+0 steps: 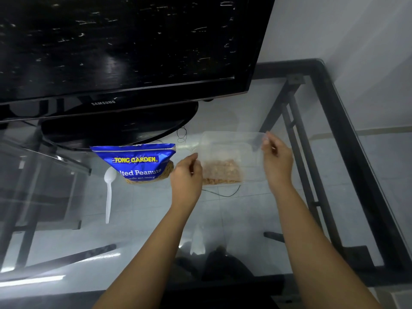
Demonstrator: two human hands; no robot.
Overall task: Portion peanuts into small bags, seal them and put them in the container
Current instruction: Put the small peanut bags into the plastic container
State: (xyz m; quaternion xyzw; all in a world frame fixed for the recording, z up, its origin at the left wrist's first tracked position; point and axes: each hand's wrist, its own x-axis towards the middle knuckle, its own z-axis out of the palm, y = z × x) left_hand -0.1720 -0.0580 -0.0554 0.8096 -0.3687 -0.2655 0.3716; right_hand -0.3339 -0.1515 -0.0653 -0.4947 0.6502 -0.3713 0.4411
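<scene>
A clear plastic container (229, 148) stands on the glass table, with small bags of peanuts (223, 172) visible inside it. A translucent lid lies over it. My left hand (187, 175) pinches the lid's near left edge. My right hand (276, 157) pinches its far right corner. A blue bag of salted peanuts (138, 163) stands to the left of the container. A white plastic spoon (108, 192) lies left of that bag.
A large black television (124, 52) on its stand fills the back of the glass table (133, 230). The table's black metal frame (347, 134) runs along the right side. A thin black cable (223, 194) lies near the container.
</scene>
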